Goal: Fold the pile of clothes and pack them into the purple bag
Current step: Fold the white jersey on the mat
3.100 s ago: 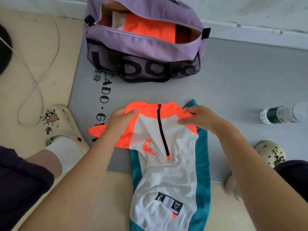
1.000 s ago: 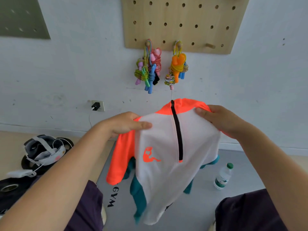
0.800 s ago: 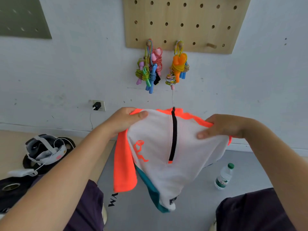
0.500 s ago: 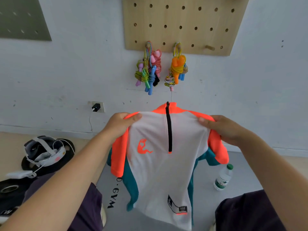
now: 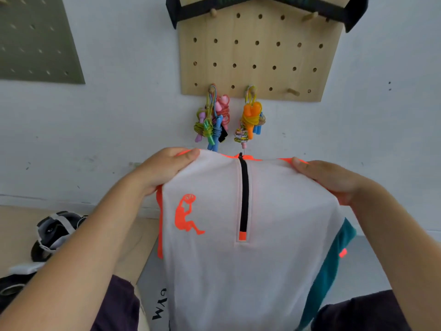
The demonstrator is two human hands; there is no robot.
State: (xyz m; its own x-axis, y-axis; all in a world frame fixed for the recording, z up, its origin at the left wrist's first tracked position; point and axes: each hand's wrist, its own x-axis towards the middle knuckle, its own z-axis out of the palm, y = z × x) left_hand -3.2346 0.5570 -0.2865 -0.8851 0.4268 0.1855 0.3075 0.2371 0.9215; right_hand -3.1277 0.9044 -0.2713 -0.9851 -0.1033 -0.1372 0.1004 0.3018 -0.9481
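Against wall (image 5: 119,130): jersey (image 5: 238,271) between grips.

The shirt (image 5: 238,259) hangs front and centre, the left hand (image 5: 164,170) at its left shoulder, the right hand (image 5: 331,180) at its right. Behind it on the wall sits the pegboard (image 5: 257,56), skipping ropes (image 5: 229,118) dangling below. A second board (image 5: 35,39) hangs far left. Down left on the floor lies a headset (image 5: 57,232); the mat (image 5: 155,302) spreads beneath the shirt.
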